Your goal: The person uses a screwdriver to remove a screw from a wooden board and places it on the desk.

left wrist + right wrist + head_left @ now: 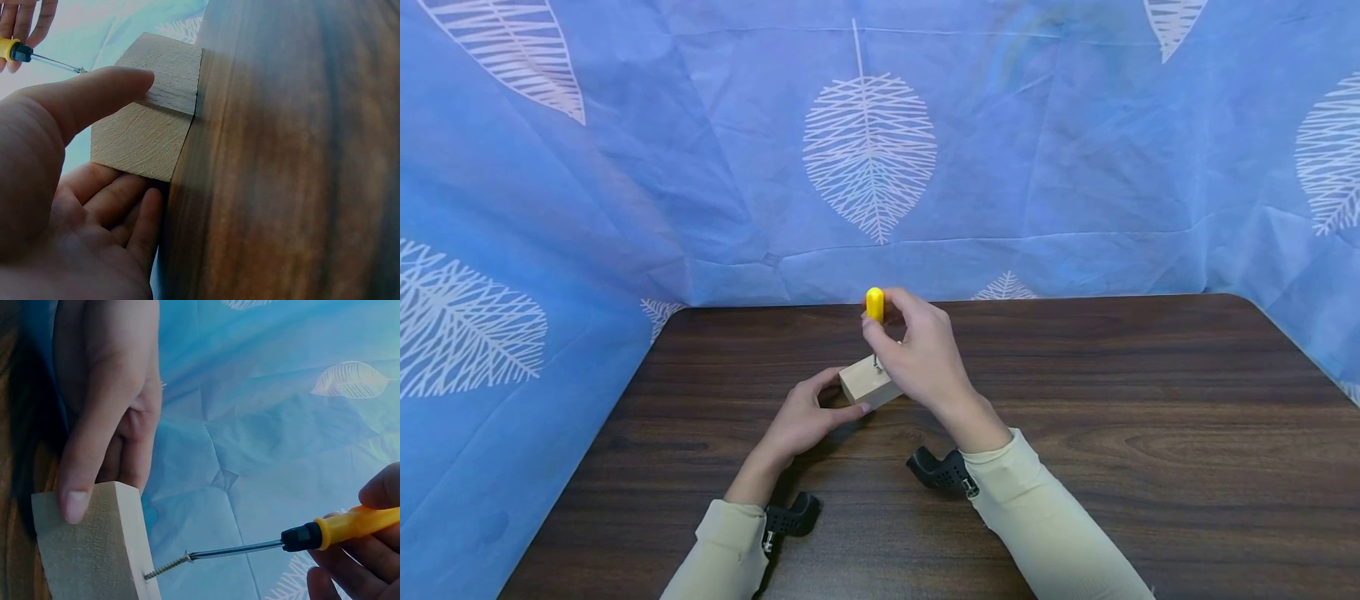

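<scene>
A pale wooden block (868, 382) rests on the dark table, and my left hand (805, 419) grips it between thumb and fingers at its near left end. From the block's top face a screw (167, 569) sticks up, its tip in the wood and much of its thread showing. A screwdriver (337, 530) with a yellow handle and black collar stands upright over it, its shaft tip at the screw head. My right hand (928, 354) pinches the yellow handle between thumb and fingers. In the left wrist view the left thumb (119, 87) lies along the block's side.
The brown wood-grain table (1150, 433) extends around both hands. Behind it hangs a blue cloth (1075, 167) with white leaf prints, close to the table's far edge. Black wrist mounts (793, 514) sit at both sleeve cuffs, low over the table.
</scene>
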A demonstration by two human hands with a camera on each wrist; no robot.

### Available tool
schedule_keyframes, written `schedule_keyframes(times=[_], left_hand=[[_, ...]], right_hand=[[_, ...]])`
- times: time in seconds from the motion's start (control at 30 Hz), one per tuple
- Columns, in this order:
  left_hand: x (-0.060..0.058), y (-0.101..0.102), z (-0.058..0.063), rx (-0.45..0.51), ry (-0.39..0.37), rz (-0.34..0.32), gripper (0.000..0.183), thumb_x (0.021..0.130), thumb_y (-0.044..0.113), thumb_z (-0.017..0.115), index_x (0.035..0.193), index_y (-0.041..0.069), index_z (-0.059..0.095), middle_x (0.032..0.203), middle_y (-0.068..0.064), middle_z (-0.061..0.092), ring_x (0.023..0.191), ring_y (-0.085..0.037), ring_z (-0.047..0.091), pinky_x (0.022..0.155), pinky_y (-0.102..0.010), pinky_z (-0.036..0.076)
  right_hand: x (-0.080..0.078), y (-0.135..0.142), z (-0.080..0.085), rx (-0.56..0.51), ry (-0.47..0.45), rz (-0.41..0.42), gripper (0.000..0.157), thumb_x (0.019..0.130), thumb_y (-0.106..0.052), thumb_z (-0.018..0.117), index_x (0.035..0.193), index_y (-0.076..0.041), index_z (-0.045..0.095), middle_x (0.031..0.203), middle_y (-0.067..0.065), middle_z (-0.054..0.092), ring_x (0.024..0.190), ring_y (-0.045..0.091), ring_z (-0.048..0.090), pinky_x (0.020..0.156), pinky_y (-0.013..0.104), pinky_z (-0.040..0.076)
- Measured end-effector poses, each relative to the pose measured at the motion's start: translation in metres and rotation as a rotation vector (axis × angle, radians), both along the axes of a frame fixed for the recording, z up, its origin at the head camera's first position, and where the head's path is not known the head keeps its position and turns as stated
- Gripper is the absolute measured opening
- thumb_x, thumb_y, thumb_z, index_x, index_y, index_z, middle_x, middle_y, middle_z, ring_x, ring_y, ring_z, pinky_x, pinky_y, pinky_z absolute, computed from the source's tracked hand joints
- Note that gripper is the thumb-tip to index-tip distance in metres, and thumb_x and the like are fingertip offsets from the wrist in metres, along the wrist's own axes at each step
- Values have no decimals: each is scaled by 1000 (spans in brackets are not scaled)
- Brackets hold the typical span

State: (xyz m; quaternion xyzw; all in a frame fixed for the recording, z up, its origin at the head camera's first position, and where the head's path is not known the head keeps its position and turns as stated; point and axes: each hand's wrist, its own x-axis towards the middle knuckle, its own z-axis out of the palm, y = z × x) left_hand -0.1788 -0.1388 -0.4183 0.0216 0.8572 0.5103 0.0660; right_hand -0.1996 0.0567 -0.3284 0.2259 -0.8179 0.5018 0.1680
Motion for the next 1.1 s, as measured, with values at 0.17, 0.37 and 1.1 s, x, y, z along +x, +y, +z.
schedule_keyframes(times=[0.17,0.37,1.1], left_hand=[[1,0,1,4,2,-5,53,94,28,85,144,23,67,142,-5,70,135,-30,65,115,-60,48],[1,0,1,2,-2,-7,53,94,29,85,144,24,66,142,-4,71,134,-30,65,114,-61,48],[1,-1,1,-2,-12,-3,53,94,30,85,144,25,67,141,-4,71,134,-31,65,114,-61,49]], right_hand=[[-1,-1,-2,2,60,-12,21,99,-25,80,115,-12,76,104,2,76,95,19,71,78,34,58],[-1,-1,-2,-26,77,-11,26,96,-19,84,119,-9,77,103,5,77,92,19,73,83,36,62],[0,0,0,-76,-49,-15,22,94,-22,86,110,-14,75,103,2,80,94,18,75,87,45,62]])
